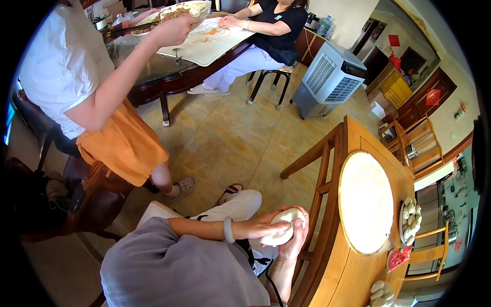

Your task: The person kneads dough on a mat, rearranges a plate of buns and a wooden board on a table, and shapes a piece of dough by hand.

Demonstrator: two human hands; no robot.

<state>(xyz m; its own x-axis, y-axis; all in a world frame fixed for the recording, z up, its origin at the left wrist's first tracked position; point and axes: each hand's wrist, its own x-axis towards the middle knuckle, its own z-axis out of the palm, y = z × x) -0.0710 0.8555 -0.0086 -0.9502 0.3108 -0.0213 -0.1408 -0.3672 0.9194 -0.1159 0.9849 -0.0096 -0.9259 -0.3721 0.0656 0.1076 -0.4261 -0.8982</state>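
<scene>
Above my lap I hold a white, rounded piece of dough (279, 235) between both hands. My left hand (258, 228), with a pale bangle on its wrist, is closed on the near side of the dough, its thumb lying across the top. On the far side, the fingers of my right hand (295, 240) curl round the edge and its thumb presses on the surface. The dough looks folded, with a crease near my thumbs; its underside is hidden. Beside my hands is the wooden table (353, 276), bearing a bright, round board (366, 202).
A plate of white buns (410, 220), a red bag (398, 259) and more dough pieces (381, 294) sit on the wooden table. At left, a standing person holds a bowl of filling (179, 11). Another sits at a table with a white mat (209, 45). An air cooler (330, 79) stands behind.
</scene>
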